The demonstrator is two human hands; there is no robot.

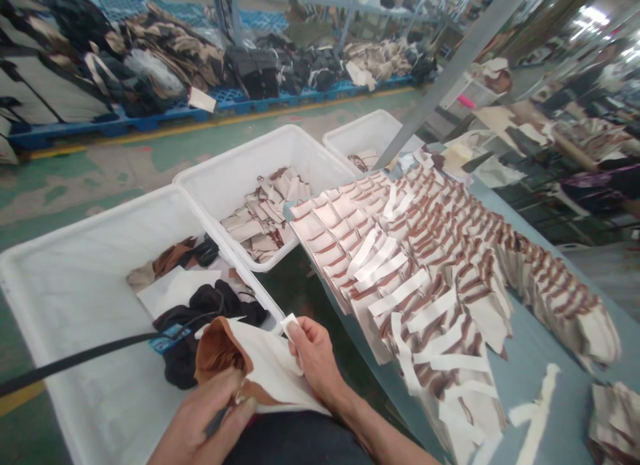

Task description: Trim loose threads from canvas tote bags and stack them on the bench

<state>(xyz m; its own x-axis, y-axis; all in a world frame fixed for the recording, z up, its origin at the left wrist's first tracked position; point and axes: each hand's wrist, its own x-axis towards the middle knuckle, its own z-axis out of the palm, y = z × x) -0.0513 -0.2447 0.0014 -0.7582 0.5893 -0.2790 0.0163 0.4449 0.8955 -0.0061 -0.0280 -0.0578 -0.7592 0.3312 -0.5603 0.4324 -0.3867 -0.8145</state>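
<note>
My left hand (205,418) is closed around a thin dark tool and pinches the near edge of a cream and brown fabric piece (250,368). My right hand (313,358) grips the same piece on its right side, thumb pressed on a small white tab at its top edge. The piece is held in front of my lap, between the nearest white bin (75,265) and the table. Rows of similar cream pieces with brown trim (440,252) overlap across the grey-blue table (545,352), with white strips lying over them.
Three white bins stand left of the table: the nearest holds dark and white scraps (200,305), the middle one (250,158) cream pieces, the far one (370,128) a few. A black strap (75,362) crosses the nearest bin. Blue pallets with stacked material (165,58) line the floor behind. A metal post (450,72) rises from the table.
</note>
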